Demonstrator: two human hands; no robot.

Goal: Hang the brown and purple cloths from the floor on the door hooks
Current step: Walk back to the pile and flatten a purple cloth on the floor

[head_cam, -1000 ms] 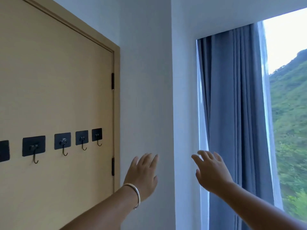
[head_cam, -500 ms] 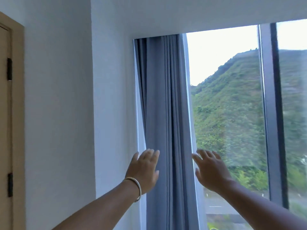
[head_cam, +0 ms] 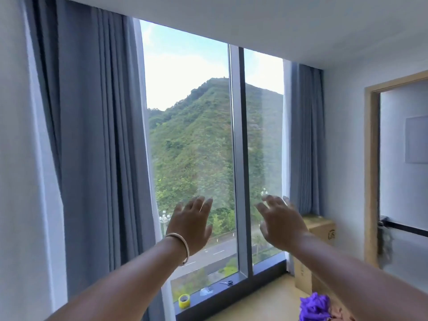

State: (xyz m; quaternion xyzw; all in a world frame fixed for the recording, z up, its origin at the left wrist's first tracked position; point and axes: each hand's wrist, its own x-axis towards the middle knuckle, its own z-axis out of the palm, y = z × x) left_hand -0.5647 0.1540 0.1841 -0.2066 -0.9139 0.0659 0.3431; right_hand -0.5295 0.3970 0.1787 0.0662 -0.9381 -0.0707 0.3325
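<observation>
- The view has swung to the right since a moment ago: the door with its hooks is gone from sight, and the whole window [head_cam: 190, 144] now fills the middle, a green hill behind the glass.
- Grey curtains hang at both sides, the wide left curtain [head_cam: 92, 135] and a narrower right curtain [head_cam: 305, 135].
- An open doorway [head_cam: 403, 172] stands at the far right, a cardboard box [head_cam: 322, 230] between it and the window.
- Both arms reach forward; the left hand [head_cam: 191, 224], with a bracelet [head_cam: 183, 244] at the wrist, and the right hand [head_cam: 279, 222] are both spread and hold nothing.
- The purple cloth [head_cam: 315, 306] lies bunched on the floor at lower right, a scrap of brownish cloth [head_cam: 339, 313] just beside it.
- A yellow tape roll [head_cam: 184, 300] and scissors [head_cam: 227, 283] sit on the sill.
</observation>
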